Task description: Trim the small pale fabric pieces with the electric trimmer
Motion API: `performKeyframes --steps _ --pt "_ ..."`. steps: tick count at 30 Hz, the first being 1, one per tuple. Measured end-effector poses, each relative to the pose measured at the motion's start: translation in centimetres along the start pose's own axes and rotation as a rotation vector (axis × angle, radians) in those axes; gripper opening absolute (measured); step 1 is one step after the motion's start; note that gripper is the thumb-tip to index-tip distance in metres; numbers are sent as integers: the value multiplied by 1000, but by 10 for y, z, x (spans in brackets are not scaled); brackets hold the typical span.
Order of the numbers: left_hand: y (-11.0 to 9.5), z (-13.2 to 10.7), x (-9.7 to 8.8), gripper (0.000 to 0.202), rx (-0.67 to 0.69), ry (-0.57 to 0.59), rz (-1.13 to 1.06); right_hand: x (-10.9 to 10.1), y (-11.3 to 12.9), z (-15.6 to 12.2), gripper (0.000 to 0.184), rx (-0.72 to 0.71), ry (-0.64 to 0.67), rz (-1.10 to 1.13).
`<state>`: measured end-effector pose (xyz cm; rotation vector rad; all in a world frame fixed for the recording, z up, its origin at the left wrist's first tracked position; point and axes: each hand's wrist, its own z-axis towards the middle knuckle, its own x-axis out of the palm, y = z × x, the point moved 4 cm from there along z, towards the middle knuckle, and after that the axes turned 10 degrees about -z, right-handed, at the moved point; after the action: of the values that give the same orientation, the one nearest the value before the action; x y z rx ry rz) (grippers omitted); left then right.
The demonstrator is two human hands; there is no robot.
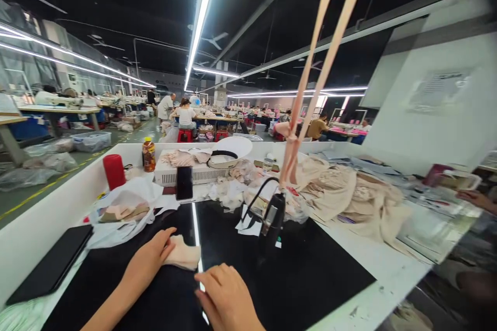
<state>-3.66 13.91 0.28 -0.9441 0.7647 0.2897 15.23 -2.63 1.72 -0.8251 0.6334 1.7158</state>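
A small folded piece of cream cloth lies on the black glossy work surface. My left hand grips its left end, with the thumb against the cloth and the fingers over the edge. Just right of the cloth is my right hand, palm down with bent fingers. Its thumb and index fingertip stand apart, and nothing shows between them. Beyond my hands a black handheld tool with a looped cord hangs from peach cloth straps.
Beige cloth is heaped at right. A plastic bag with fabric pieces, a phone, a red cylinder and a bottle stand behind. A black tablet-like slab lies left. At far right a co-worker's hand shows.
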Motion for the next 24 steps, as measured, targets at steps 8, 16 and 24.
performKeyframes --steps 8,16,24 --pt "-9 2 -18 49 123 -75 361 -45 -105 -76 21 246 78 -111" --pt "-12 -12 -36 49 183 -69 341 -18 -164 -27 30 371 165 -322" --pt "31 -51 -23 39 190 -12 260 15 -181 -4 18 367 337 -344"
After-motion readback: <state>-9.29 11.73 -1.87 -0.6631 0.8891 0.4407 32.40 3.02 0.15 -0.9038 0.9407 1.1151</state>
